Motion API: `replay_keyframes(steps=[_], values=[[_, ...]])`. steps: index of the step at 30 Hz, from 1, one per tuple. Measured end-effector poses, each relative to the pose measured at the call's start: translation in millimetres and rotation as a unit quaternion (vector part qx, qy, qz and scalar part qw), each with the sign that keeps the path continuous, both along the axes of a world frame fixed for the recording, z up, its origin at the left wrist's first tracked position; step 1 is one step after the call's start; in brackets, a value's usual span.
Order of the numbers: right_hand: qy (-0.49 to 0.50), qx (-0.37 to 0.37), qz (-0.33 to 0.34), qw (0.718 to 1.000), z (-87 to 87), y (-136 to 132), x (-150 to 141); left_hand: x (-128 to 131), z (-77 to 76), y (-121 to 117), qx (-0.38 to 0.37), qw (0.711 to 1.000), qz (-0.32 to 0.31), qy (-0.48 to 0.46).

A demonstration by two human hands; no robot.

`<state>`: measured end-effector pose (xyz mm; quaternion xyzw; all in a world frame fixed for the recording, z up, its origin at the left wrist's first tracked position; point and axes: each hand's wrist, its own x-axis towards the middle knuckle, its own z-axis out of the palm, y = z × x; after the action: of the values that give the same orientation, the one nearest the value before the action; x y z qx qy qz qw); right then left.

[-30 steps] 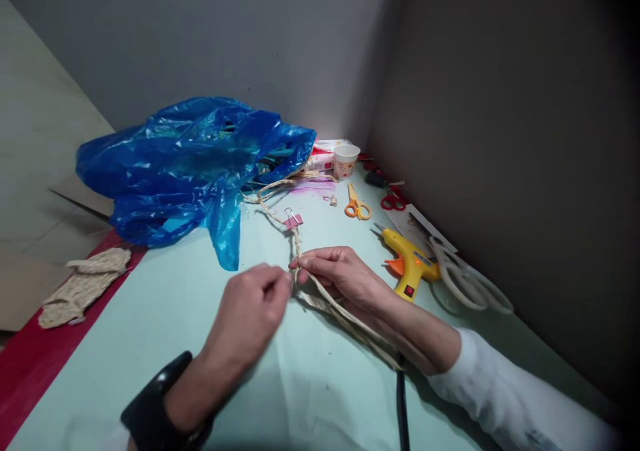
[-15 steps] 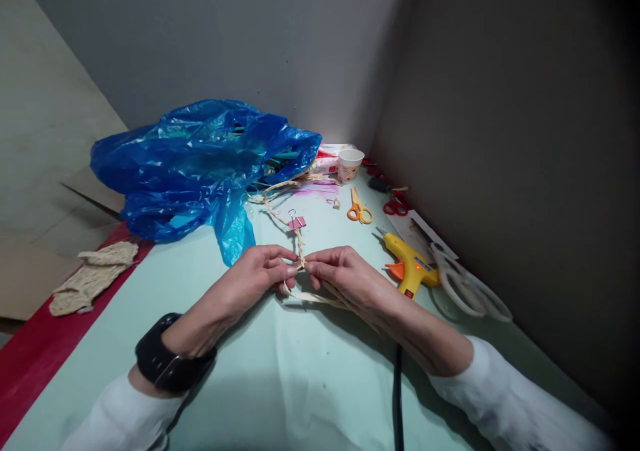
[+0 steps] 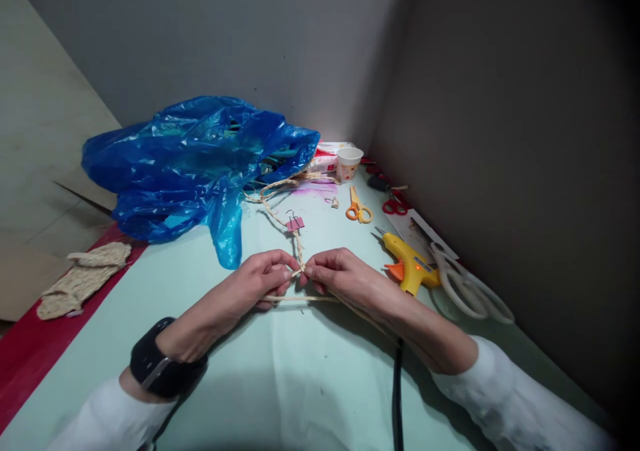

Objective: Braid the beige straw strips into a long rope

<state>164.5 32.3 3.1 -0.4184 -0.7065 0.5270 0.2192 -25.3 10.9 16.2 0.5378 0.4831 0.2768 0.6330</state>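
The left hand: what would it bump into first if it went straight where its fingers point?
Past the pale thin strand it pinches, the left hand would probably meet the cream plaited cord, then the right hand; depth is unclear.

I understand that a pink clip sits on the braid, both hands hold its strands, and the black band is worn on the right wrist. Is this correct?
Not quite: the head view shows the black band on the left wrist, not the right. A pink clip does sit on the braid, and the left hand and right hand do hold its strands.
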Motion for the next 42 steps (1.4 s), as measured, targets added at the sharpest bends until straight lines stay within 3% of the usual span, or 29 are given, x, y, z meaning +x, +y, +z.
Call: replay_keyframes(steps=[3, 5, 8, 10, 12, 14, 19, 23, 27, 31, 35, 37, 42], values=[[-0.018, 0.012, -0.003, 1.0, 0.8, 0, 0, 1, 7.9, 3, 0.138, 0.98, -0.018, 0.143], [-0.011, 0.014, -0.01, 1.0, 2.3, 0, 1, 2, 10.1, 4, 0.161, 0.976, -0.018, 0.143], [0.007, 0.006, -0.02, 1.0, 5.0, 0, 1, 4, 5.6, 3, 0.055, 0.998, 0.011, -0.011], [0.014, -0.015, -0.022, 1.0, 6.1, 0, 1, 4, -0.2, 2, -0.05, 0.992, 0.019, -0.117], [0.02, -0.033, -0.019, 0.999, 5.6, -1, 1, 4, -5.2, 2, -0.114, 0.981, 0.012, -0.155], [0.022, -0.039, -0.013, 0.999, 2.8, -2, 0, 5, -7.9, 2, -0.105, 0.985, 0.006, -0.137], [-0.011, -0.006, -0.005, 1.0, -5.5, -3, -1, 13, -9.0, 3, 0.023, 0.999, 0.031, 0.013], [-0.103, 0.081, 0.01, 0.991, 2.6, -7, 1, 17, -11.2, 3, 0.013, 0.996, 0.065, 0.054], [-0.235, 0.217, -0.041, 0.947, 18.0, -14, 2, 16, -13.6, 1, 0.02, 0.995, 0.069, 0.066], [-0.269, 0.237, -0.058, 0.932, 22.7, -24, -1, 18, -12.1, -1, 0.039, 0.992, 0.081, 0.083], [-0.268, 0.291, -0.039, 0.918, 13.3, -40, -11, 21, -10.1, -4, 0.015, 0.995, 0.089, 0.052], [-0.274, 0.372, -0.023, 0.887, 7.2, -49, -15, 21, -10.9, -6, -0.006, 0.994, 0.102, 0.034], [-0.285, 0.562, -0.017, 0.776, -5.3, -64, -22, 16, -13.4, -8, -0.027, 0.991, 0.125, -0.026]])
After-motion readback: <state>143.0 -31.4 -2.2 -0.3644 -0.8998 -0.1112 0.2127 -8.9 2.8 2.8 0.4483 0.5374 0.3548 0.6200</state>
